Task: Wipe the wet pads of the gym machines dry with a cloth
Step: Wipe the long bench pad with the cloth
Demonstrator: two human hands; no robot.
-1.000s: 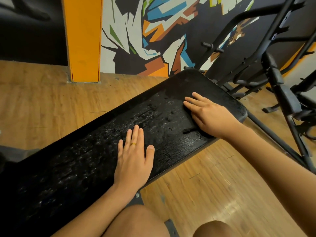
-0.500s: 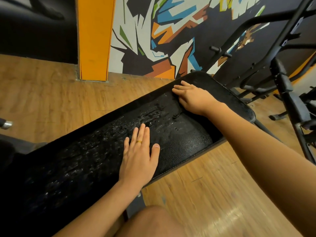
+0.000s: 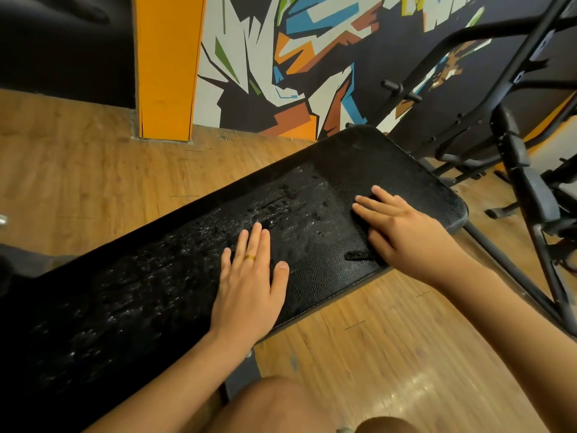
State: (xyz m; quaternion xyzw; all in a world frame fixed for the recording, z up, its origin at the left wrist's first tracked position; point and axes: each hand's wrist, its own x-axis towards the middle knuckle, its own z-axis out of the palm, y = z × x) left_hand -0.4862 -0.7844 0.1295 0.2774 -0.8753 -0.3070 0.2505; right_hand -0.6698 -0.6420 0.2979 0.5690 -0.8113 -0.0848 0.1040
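Note:
A long black bench pad [image 3: 150,295] runs from lower left to upper right, with water drops over most of its length. The strip near its right end looks duller and drier. My left hand [image 3: 249,285], with a gold ring, lies flat on the pad's near half, fingers straight. My right hand [image 3: 402,229] presses flat on the pad near its right end. A dark scrap [image 3: 357,255] sticks out from under its palm and looks like a black cloth; the rest is hidden under the hand.
A black metal machine frame [image 3: 527,170] stands close to the right of the pad, its legs reaching across the wooden floor [image 3: 390,354]. An orange pillar [image 3: 168,67] and a painted wall stand behind. My knees show at the bottom edge.
My right hand slid out to the pad's far edge, then back towards its near edge. The left hand stayed flat in place. The view shifted slightly.

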